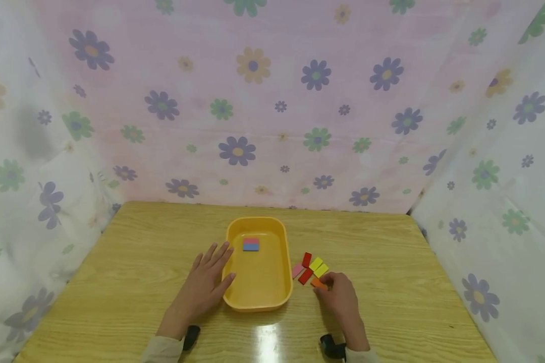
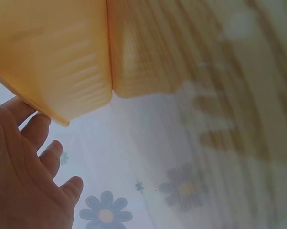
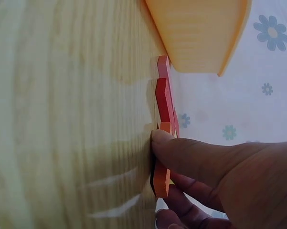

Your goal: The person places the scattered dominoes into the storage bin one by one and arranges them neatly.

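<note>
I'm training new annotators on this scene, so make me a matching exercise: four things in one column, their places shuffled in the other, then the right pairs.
Things
1. Left hand
2. Orange block
3. Blue block
4. Yellow blocks

Places
A. Inside the tray
B. Side by side on the table
C. At the tray's left side
D. Between the thumb and fingers of the right hand

Right pairs: 1-C, 2-D, 3-A, 4-B
</note>
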{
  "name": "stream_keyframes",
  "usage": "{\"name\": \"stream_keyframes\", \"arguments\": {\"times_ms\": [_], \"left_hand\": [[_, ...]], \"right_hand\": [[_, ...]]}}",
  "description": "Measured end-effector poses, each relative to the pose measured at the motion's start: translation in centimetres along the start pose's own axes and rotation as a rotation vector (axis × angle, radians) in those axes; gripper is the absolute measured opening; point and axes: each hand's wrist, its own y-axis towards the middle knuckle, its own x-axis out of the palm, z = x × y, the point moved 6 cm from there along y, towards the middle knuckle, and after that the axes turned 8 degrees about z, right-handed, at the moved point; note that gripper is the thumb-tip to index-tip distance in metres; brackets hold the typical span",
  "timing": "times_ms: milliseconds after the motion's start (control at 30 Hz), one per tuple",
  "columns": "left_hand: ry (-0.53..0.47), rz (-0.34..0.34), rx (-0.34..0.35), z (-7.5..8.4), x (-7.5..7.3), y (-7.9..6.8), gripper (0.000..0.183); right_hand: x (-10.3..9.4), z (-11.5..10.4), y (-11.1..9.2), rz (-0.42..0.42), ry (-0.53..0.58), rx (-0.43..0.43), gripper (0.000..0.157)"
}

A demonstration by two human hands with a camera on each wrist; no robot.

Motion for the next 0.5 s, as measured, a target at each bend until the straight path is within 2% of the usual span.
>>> {"name": "stream_keyframes", "arguments": {"times_ms": [233, 500], "left_hand": [[0.001, 0.004, -0.003, -0.11, 0.01, -0.14, 0.062], [-0.011, -0.014, -0.010, -0.16, -0.01, -0.11, 0.063]], "right_hand": [[-0.19, -0.01, -0.49, 0.021, 0.044, 0.026, 0.019], [-0.55, -0.34, -0.86, 0.101, 0.216, 0.040, 0.017]]}}
